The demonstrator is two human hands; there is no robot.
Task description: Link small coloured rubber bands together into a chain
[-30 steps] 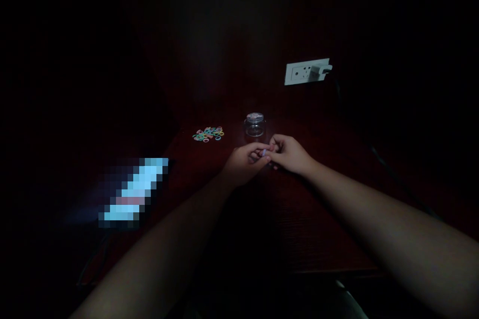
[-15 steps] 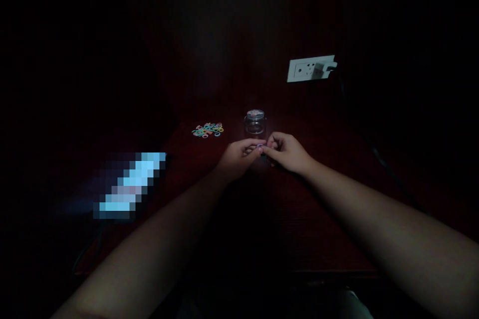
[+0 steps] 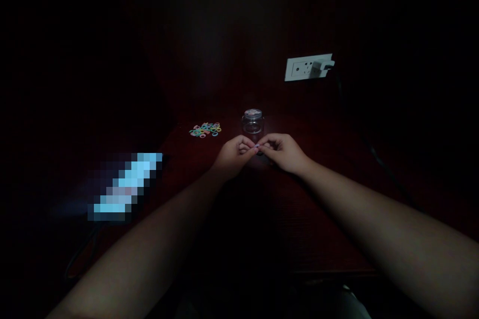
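Observation:
My left hand [image 3: 236,154] and my right hand [image 3: 283,150] meet fingertip to fingertip over the table. Both pinch a small purple hair tie [image 3: 257,146], mostly hidden by the fingers. Just behind them stands a clear jar [image 3: 253,123] with a patterned lid on top; the hands cover its lower part. To the left of the jar lies a loose pile of colourful hair ties [image 3: 205,130] in pink, yellow, teal and blue.
A lit screen, pixelated [image 3: 129,184], is at the left beside my forearm, with a cable below it. On the back wall a white socket plate [image 3: 298,69] holds a plug, its dark cord running down the right. The dark red table [image 3: 314,219] is dimly lit.
My fingertips have come closer together around the purple hair tie, and the right hand's fingers have straightened somewhat. The whole view has shifted slightly; jar and pile stay in place.

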